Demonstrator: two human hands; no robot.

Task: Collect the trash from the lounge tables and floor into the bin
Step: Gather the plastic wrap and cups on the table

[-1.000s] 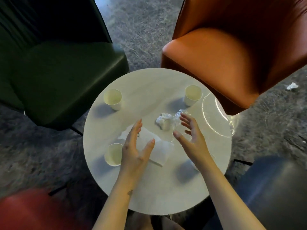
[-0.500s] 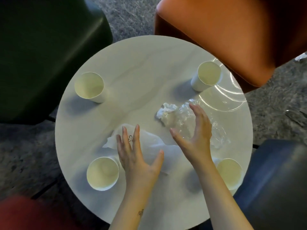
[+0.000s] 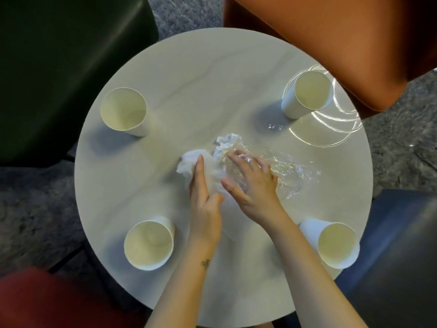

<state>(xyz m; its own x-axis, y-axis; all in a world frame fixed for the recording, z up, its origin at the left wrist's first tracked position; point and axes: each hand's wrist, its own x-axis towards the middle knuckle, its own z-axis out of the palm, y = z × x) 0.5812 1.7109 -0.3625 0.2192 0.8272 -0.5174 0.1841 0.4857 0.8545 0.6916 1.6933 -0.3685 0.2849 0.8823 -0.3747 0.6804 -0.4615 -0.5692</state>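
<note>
Mid-table [image 3: 212, 74], both hands press a soft pile: left hand [image 3: 203, 204] flat on the crumpled white napkin [image 3: 189, 162], right hand [image 3: 250, 183] spread over crinkly clear plastic [image 3: 290, 174]. Neither has closed yet. Four round paper cups [image 3: 123, 111] stand around.

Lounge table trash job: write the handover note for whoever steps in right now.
Left hand: open, flat against the white napkin, pushing it toward the middle.
Right hand: open, fingers spread on the clear plastic wrap and the crumpled tissue.
Things: all three lie bunched at the centre of the round table. Four paper cups stand upright near its edge: far left, far right, near left, near right.
Done: nothing lifted; no bin in view.
Left: grip the bundle, gather the cups, bin everything, check the floor.
</note>
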